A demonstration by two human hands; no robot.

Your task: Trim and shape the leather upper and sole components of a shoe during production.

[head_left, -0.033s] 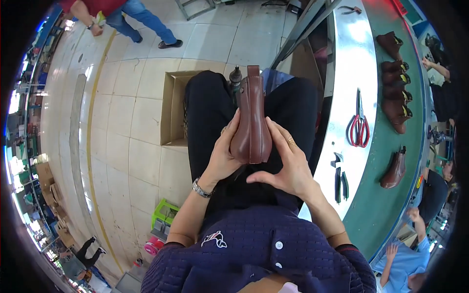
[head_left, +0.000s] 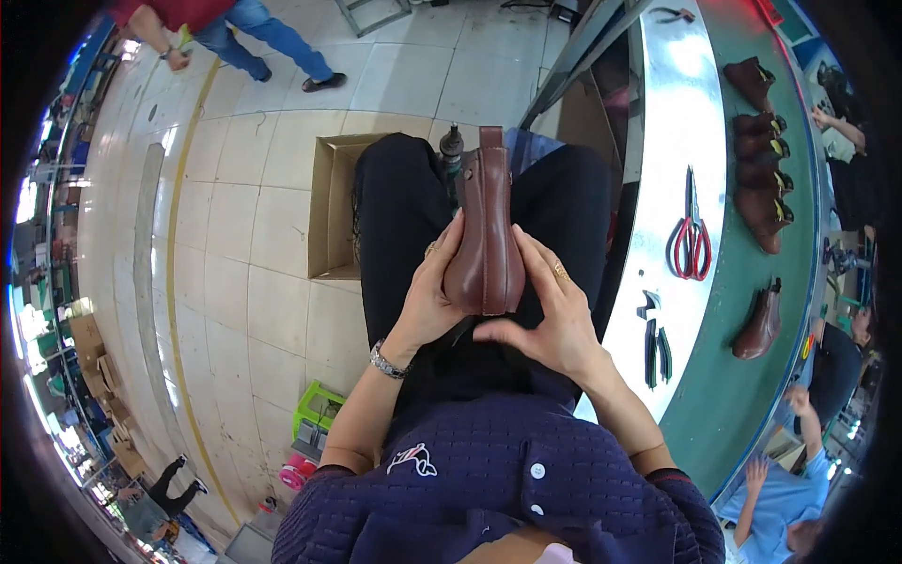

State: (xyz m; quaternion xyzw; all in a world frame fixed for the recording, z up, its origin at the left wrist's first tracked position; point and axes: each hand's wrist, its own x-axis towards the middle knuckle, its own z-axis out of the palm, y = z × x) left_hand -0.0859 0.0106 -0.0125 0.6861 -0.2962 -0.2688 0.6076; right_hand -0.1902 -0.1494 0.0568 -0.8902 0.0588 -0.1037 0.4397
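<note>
A brown leather boot upper (head_left: 487,230) is held between my hands above my lap, its pull loop pointing away from me and its rounded end toward me. A seam runs down its middle. My left hand (head_left: 434,296) wraps its left side, the palm under the rounded end. Along the right side lie the fingers of my right hand (head_left: 554,315), touching the leather, while that thumb stretches out to the left, apart from the boot. The undersides of both hands are partly hidden.
On the metal ledge at right lie red-handled scissors (head_left: 691,246) and dark-handled nippers (head_left: 655,343). Several brown boots (head_left: 759,179) and a single one (head_left: 757,324) rest on the green belt (head_left: 719,399). A cardboard box (head_left: 331,211) stands left of my legs. One person (head_left: 235,33) is at upper left.
The boot upper has turned very slightly in my hands, which stay almost where they were. At upper left, the person's arm has shifted a little to the left.
</note>
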